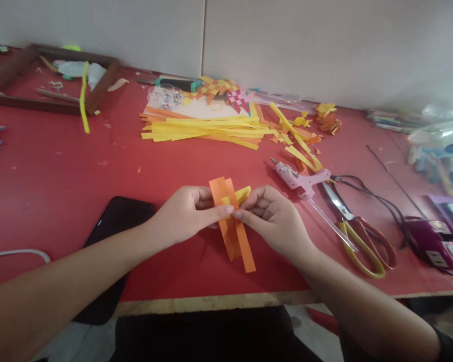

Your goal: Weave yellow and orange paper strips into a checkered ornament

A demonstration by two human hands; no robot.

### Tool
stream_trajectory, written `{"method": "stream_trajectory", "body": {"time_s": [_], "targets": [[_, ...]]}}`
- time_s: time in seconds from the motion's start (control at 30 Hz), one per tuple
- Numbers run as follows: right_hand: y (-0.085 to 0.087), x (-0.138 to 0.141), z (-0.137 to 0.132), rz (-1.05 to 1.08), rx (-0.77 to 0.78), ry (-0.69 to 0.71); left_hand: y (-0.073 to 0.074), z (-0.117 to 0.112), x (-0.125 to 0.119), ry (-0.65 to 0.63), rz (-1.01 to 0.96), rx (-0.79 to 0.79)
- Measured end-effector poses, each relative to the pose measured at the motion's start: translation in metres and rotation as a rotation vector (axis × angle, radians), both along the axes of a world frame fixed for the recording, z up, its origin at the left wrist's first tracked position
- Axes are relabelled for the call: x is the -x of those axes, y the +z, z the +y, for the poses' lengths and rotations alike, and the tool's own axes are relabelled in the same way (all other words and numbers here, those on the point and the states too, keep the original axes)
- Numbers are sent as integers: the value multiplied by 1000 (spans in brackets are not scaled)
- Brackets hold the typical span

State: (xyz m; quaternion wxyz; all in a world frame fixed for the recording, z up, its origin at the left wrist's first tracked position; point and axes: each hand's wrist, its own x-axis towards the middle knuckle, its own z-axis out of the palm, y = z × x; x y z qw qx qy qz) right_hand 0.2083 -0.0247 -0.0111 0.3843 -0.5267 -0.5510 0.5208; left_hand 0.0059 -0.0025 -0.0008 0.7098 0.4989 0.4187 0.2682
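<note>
My left hand (184,213) and my right hand (274,218) meet over the red table (60,176), both pinching a small bundle of paper strips. Several orange strips (236,234) run lengthwise away from me, and a folded yellow strip (242,194) crosses them near the top. Thumb and forefinger of each hand press on the strips from either side. The lower ends of the orange strips hang free near the table's front edge.
A heap of yellow and orange strips (207,128) lies behind, with a woven checkered piece (221,90). A pink glue gun (300,178), yellow-handled scissors (357,231) and a ruler lie right. A dark phone (113,226) sits left; a wooden frame (56,80) far left.
</note>
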Motion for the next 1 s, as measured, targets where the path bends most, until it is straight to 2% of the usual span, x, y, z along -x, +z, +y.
{"method": "stream_trajectory", "body": {"time_s": [0.23, 0.57, 0.73, 1.0], "targets": [[-1, 2, -2, 6, 25, 0, 1, -1, 1, 3, 174, -164], [0, 6, -6, 61, 65, -45, 1, 0, 0, 0, 273, -185], [7, 6, -7, 36, 80, -19, -1, 1, 2, 89, 173, -127], [5, 4, -4, 160, 157, -28, -5, 0, 2, 156, -15, 39]]}}
